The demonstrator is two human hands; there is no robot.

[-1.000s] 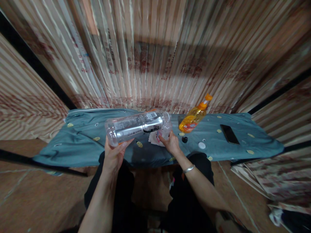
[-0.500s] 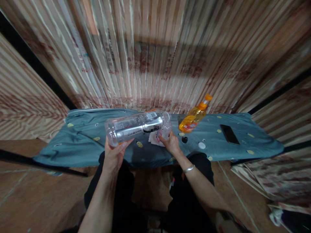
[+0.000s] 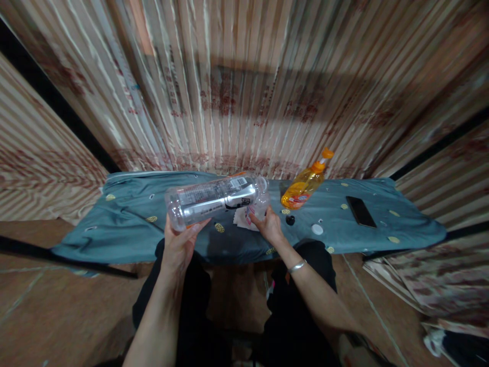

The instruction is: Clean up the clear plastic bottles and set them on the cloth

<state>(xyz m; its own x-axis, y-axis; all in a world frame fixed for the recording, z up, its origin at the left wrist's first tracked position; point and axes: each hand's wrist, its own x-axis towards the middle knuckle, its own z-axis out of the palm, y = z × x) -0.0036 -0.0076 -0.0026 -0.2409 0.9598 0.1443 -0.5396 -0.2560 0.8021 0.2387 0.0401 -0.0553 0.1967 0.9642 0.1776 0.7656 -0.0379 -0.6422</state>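
My left hand [image 3: 179, 244] grips the base end of a large clear plastic bottle [image 3: 214, 200], held tipped on its side above the table with its open mouth pointing right. The mouth meets a small clear bottle [image 3: 260, 205] that my right hand [image 3: 269, 225] holds upright on the blue-green cloth [image 3: 130, 219]. A white paper [image 3: 241, 218] lies under the small bottle. A silver bracelet is on my right wrist.
An orange soap bottle with a pump [image 3: 305, 184] leans at the back right. A black cap [image 3: 290, 219] and a white cap [image 3: 317, 229] lie right of my right hand. A black phone [image 3: 360, 211] lies farther right. Corrugated panels stand behind the table.
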